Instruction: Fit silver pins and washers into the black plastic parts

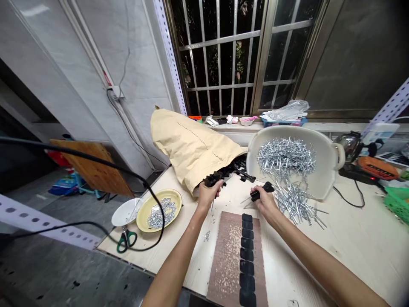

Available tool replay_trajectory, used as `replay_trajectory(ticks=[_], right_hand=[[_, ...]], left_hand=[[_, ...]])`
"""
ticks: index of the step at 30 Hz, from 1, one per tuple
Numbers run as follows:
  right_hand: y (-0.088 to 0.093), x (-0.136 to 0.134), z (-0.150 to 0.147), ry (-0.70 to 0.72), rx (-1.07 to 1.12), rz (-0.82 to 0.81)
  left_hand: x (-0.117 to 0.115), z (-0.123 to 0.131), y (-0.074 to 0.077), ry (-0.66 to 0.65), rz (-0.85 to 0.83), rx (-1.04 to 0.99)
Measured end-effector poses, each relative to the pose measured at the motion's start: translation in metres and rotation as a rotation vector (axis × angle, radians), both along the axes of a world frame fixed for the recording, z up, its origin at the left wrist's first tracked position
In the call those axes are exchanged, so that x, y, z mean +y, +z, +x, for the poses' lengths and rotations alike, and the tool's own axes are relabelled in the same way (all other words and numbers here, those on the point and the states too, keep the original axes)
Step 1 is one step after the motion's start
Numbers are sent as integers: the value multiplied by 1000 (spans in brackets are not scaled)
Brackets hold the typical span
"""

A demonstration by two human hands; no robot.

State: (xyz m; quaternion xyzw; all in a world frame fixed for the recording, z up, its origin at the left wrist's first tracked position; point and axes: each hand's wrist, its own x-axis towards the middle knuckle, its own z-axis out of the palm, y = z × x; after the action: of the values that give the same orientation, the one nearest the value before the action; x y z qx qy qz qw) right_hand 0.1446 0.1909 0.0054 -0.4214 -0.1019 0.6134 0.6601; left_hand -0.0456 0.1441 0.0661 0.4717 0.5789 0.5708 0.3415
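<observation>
My left hand (207, 197) is at the mouth of a brown paper sack (194, 145), its fingers closed around a black plastic part (217, 192). More black parts (234, 167) spill from the sack beside it. Across a small gap, my right hand (265, 201) grips another black plastic part (258, 195), and a thin metal pin sticks out near its fingertips. Between my forearms lies a worn brown board (223, 260) with a column of several black rounded pieces (247, 255). Close to my right hand is a loose heap of metal pins (295, 204).
A tipped white tub (326, 179) holds many pins. On the left stand a yellow bowl (142, 221) of small metal pieces, a white bowl (119, 217) and green-handled scissors (127, 241). A black cable (158, 238) loops across there. A green basket (396, 202) sits far right.
</observation>
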Motion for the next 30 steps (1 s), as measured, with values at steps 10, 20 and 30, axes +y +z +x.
replay_trajectory(ticks=[10, 20, 30], right_hand=[[-19, 4, -15, 67, 196, -297], [-16, -5, -11, 154, 301, -283], [-16, -19, -8, 144, 333, -263]], left_hand=[[51, 43, -46, -230, -150, 866], [77, 47, -72, -417, -82, 882], [46, 51, -53, -329, -1, 1098]])
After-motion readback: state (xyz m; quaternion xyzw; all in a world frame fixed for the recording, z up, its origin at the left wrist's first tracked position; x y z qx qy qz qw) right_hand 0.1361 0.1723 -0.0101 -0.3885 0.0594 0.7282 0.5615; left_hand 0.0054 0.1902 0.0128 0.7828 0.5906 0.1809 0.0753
